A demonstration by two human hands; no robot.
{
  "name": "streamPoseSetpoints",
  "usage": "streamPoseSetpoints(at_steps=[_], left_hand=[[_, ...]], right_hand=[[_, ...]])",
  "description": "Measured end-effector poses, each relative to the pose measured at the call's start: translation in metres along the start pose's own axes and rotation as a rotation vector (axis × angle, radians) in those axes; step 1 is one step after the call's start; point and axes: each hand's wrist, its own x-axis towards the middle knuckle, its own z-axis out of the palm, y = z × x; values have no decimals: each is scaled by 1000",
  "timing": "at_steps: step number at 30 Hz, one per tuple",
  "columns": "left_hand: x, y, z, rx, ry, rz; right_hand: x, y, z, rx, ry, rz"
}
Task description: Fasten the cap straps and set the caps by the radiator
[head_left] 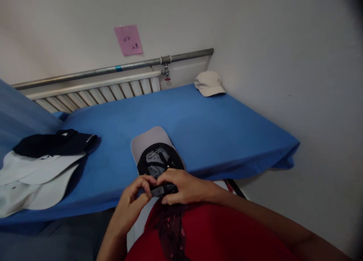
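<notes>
A grey cap [150, 142] lies upside down at the near edge of the blue-covered table [198, 121], its dark lining facing up and its brim pointing away from me. My left hand [133, 198] pinches the cap's back strap [157, 191] from the left. My right hand [181, 185] grips the same strap from the right, fingers curled over it. Both hands meet at the back of the cap, just above my red shirt.
A pile of caps, a dark one [56, 142] on top of white ones [31, 181], sits at the table's left. A beige cap [209, 83] rests at the far corner by the wall. A radiator [93, 93] and pipe [119, 68] run behind, under a pink note [128, 40].
</notes>
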Motion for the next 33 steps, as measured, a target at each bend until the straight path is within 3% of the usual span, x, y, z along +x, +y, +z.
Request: streamPoseSetpoints(at_steps=[14,20,25,30,33], left_hand=[[-11,-10,-2,113,34,-27],[-2,2,-6,267,-92,9],[16,16,2,384,-301,99],[20,19,2,319,-294,98],[18,18,-2,287,-269,96]], right_hand=[[-2,14,11,-82,126,-48],[-1,8,5,-112,69,-132],[-2,-4,-7,-100,18,-201],[-9,-15,-26,-70,42,10],[-11,-13,-30,154,155,141]])
